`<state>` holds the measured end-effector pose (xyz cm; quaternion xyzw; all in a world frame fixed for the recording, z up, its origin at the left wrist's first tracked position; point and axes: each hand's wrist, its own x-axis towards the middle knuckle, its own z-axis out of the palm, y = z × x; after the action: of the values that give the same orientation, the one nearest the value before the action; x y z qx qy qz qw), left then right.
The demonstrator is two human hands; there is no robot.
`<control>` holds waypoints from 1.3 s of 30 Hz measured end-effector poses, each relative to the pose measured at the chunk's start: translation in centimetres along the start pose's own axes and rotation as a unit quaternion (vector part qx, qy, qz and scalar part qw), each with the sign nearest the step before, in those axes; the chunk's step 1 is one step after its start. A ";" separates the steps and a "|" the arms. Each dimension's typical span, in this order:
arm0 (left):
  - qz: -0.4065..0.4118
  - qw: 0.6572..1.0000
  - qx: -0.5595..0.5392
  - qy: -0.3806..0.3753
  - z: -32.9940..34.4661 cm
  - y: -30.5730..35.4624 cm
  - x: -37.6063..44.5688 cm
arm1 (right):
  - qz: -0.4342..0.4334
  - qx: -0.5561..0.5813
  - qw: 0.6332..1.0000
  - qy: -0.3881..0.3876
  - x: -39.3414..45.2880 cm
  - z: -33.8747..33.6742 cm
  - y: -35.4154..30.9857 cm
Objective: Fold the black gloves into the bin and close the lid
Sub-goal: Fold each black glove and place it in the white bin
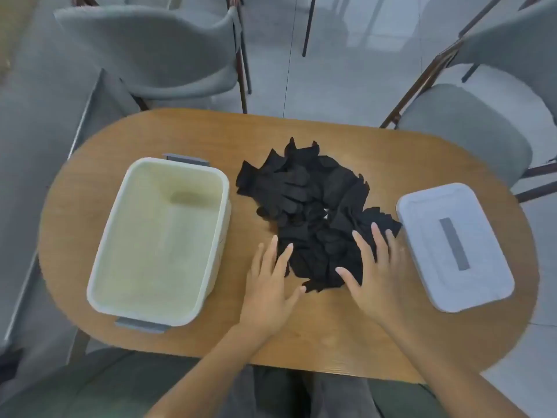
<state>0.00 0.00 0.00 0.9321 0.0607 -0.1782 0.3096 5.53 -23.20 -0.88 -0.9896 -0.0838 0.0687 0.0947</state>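
We are looking down on an oval wooden table (301, 336), with the pile of black gloves (313, 218) lying loose and unfolded at its centre; this pile is serving as our landmark. To the left of the pile, just beside it but not touching, the cream bin (211, 236) is sitting open, its inside showing no contents and a grey handle (141, 324) projecting from its near end, with a second grey handle at its far end. To the right of the pile, the grey lid (422, 206) is lying flat on the table, a darker grey strip running along its top; its near-left edge is lying right beside the rightmost glove, and we cannot tell whether the two are touching.

We are placing both hands on the near edge of the pile. The left hand (271, 285) is resting flat with fingers straight and spread wide, fingertips lying on the near-left margin of the gloves, thumb pointing toward the pile. The right hand (376, 276) is likewise spread wide, fingers straight and lying over the near-right part of the pile, thumb extended across the black fabric. Neither hand is gripping a glove.

Beyond the pile, grey upholstered chairs (156, 52) are standing at the far side of the table.
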 end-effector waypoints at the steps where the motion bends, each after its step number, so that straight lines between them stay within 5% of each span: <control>1: 0.019 0.999 0.035 -0.008 0.6 -0.1 0.5 | -0.010 -0.004 1.000 -0.010 0.3 0.5 0.0; 7: 0.073 0.985 0.156 -0.016 5.8 -2.2 3.6 | -0.062 0.003 0.998 0.001 1.7 5.1 1.2; 24: 0.089 0.967 0.173 0.162 6.9 -1.2 13.8 | -0.056 0.019 0.992 0.111 10.6 7.3 3.0; 32: 0.110 0.954 0.182 0.213 6.2 -2.3 9.8 | -0.059 0.114 0.971 0.200 6.9 5.4 2.7; 39: 0.091 0.966 0.136 0.198 5.7 -6.8 3.4 | 0.004 0.127 0.974 0.187 1.5 5.6 3.9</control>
<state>-0.04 2.03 -9.26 0.9837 0.0107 0.0320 0.1766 6.77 -25.75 -7.26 -0.9651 -0.0508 -0.1068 0.2336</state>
